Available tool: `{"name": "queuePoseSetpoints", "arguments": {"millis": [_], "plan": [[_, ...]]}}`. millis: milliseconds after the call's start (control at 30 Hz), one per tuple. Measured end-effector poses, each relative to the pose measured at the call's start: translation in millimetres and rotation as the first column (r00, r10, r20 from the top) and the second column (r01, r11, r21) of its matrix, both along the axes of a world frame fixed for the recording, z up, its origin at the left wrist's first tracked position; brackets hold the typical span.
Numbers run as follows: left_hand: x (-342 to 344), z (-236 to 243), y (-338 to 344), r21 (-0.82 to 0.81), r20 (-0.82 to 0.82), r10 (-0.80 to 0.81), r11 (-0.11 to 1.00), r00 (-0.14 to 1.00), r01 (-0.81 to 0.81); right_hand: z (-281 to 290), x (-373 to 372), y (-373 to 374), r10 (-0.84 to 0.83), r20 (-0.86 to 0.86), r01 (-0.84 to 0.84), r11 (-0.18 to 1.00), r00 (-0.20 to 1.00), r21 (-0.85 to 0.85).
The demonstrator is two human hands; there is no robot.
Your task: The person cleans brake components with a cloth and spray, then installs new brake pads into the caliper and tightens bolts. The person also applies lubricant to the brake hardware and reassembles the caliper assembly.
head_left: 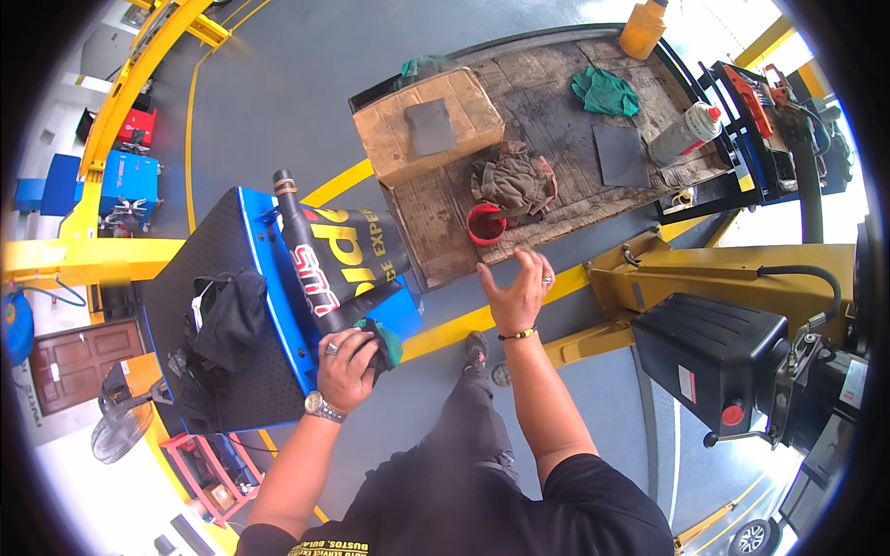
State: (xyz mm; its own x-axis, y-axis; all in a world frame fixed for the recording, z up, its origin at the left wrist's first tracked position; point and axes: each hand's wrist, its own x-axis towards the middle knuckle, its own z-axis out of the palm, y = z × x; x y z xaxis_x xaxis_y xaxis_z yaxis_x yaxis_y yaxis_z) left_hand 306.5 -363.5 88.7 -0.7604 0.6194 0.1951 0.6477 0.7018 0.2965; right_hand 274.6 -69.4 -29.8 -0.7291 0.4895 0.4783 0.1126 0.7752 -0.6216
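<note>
My left hand [347, 369] is closed around a dark and green cloth [387, 348], at the near end of a black tube [311, 255] with brownish bands at its far tip. The tube lies along the edge of a blue cart [286, 315], beside a black printed cover [371, 243]. Fingers spread, my right hand [521, 292] hovers in the air with nothing in it. Just beyond it, a red cup [475, 233] stands near the edge of a worn wooden bench top [436, 241]. A crumpled brown rag [514, 181] lies against the cup; the cup's contents are unclear.
On the bench are a cardboard box [380, 139], a green cloth [604, 91], a dark flat sheet [621, 156], a spray can [684, 135] and an orange bottle [642, 32]. A black bag [230, 320] lies on the cart. Yellow lift parts [723, 278] and a black motor unit [709, 352] stand right.
</note>
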Motion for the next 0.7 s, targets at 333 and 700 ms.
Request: {"name": "queuePoseSetpoints", "arguments": {"millis": [333, 700], "plan": [[4.5, -6.3, -0.7, -0.039, -0.025, 0.041, 0.998, 0.999, -0.042, 24.7, -51.8, -2.7, 0.078, 0.419, -0.021, 0.99, 0.905, -0.139], [37.8, -2.3, 31.9, -0.008, -0.183, -0.386, 0.92, 0.904, 0.391, 95.2, 321.6, -89.9, -0.248, 0.257, 0.287, 0.95, 0.934, -0.126]]}}
